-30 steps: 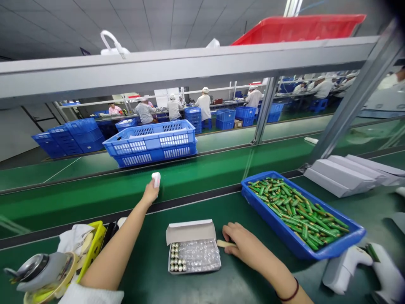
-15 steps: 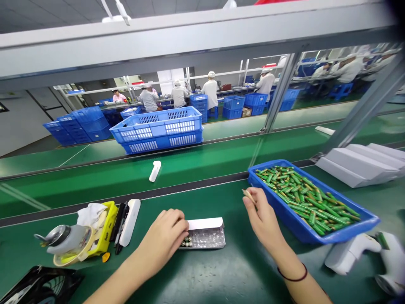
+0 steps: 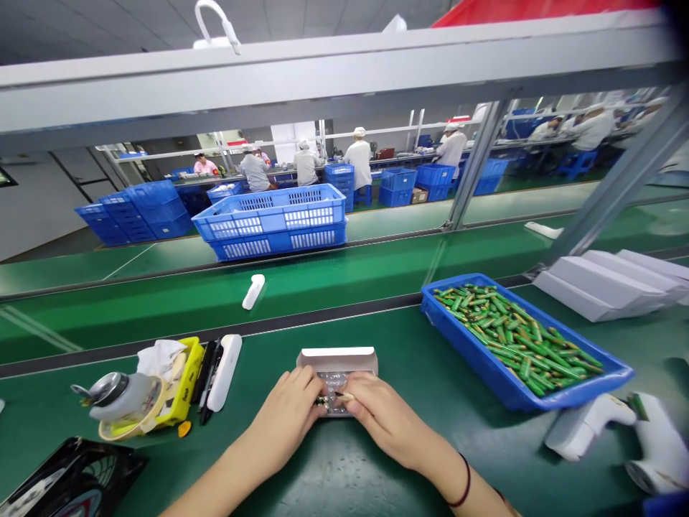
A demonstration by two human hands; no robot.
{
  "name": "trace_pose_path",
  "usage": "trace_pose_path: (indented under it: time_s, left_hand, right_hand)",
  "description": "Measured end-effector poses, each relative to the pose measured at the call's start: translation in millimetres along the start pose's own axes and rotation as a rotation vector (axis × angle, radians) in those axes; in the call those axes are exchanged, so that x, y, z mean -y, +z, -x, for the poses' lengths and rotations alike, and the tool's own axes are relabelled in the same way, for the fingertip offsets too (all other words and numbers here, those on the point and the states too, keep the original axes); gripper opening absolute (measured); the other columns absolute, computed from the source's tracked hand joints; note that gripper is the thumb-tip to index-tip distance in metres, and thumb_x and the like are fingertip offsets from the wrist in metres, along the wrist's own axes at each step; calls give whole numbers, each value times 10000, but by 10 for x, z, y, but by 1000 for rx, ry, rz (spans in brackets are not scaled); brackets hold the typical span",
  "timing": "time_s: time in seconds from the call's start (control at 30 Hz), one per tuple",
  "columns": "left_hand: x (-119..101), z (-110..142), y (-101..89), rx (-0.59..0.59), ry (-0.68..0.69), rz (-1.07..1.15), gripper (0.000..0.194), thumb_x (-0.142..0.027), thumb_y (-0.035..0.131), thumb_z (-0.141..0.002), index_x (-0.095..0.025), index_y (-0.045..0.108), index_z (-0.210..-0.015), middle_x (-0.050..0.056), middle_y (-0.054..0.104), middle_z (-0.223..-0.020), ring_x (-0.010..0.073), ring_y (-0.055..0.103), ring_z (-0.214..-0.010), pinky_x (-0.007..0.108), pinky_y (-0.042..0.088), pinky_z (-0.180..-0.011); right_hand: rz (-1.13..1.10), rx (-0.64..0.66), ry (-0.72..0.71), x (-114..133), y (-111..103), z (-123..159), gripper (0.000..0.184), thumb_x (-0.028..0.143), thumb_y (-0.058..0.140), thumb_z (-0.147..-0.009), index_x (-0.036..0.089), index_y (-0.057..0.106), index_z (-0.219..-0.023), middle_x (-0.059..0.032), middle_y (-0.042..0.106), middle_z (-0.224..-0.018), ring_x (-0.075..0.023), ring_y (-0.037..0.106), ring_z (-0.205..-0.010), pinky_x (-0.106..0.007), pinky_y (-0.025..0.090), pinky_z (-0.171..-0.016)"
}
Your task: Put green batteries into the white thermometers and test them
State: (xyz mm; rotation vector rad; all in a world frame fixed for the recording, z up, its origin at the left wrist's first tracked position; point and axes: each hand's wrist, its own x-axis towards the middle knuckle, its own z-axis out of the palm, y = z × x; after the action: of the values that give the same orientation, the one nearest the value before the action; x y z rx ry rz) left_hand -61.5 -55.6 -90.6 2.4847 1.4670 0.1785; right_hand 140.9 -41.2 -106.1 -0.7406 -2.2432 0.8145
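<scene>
A small white box [image 3: 339, 352] stands on the green bench with its lid flap up and clear bubble wrap [image 3: 334, 380] inside. My left hand [image 3: 288, 406] is closed around the box's left end. Beside its fingertips, round metallic ends of small battery-like cylinders [image 3: 323, 399] show in the box. Over the right side is my right hand [image 3: 382, 416], pinching a short tan stick [image 3: 346, 397] with a dark pointed tip, aimed at the cylinders. Its fingers cover part of the box.
Right of the hands, a blue tray [image 3: 468, 362] holds many green cylinders [image 3: 517, 330]. White handheld devices [image 3: 586, 427] and folded white cartons [image 3: 603, 283] lie beyond. A yellow basket [image 3: 188, 384], bottle [image 3: 121, 395], pens [image 3: 207, 380] and black fan [image 3: 80, 481] are left. A conveyor carries a white device [image 3: 253, 291].
My right hand has moved left from beside the blue tray to the box, bringing the stick with it. The white device on the conveyor has shifted slightly left.
</scene>
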Motion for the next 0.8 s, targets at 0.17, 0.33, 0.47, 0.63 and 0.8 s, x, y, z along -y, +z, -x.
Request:
trace_pose_path:
  time_s: [0.17,0.33,0.47,0.63,0.8]
  left_hand:
    - [-20,-35,-30,61,-66,98,150,-79,498,-848,-176,605,-891,49,548,-974,208,528,-894,351,428,-791]
    - [-2,-65,-70,-8,-150,320,120,-105,572,-803,-181,663,-791,31,585,-895,185,561,-837,305,438,-769]
    - [51,-60,-241,-67,-215,514,121,-183,573,-815,-192,694,-822,28,675,-841,188,608,-792,296,457,-739]
    - [53,-87,-297,-325,-249,924,265,-330,632,-795,-192,704,-1010,41,723,-885,176,650,-776,287,518,-743]
    - [-56,-135,-172,-361,-254,1378,300,-366,754,-704,-154,731,-915,45,725,-721,137,654,-601,235,550,-612]
  right_hand:
    - [-9,3,-4,-65,37,15,395,380,231,-1008,186,547,-871,-52,603,-828,-202,525,-847,-363,421,-816]
    - [-25,-3,-6,-93,62,19,350,353,267,-1005,190,529,-842,-49,603,-811,-204,533,-855,-361,422,-835]
    - [-78,-51,-31,-54,2,25,252,304,313,-999,198,538,-962,-78,611,-1043,-208,531,-994,-355,400,-897]
    - [-152,-139,65,57,-9,42,291,344,327,-993,197,502,-812,-12,531,-768,-149,481,-708,-262,373,-654]
    - [-248,-77,240,117,91,42,316,391,402,-965,183,537,-770,56,348,-578,-95,302,-526,-238,241,-524]
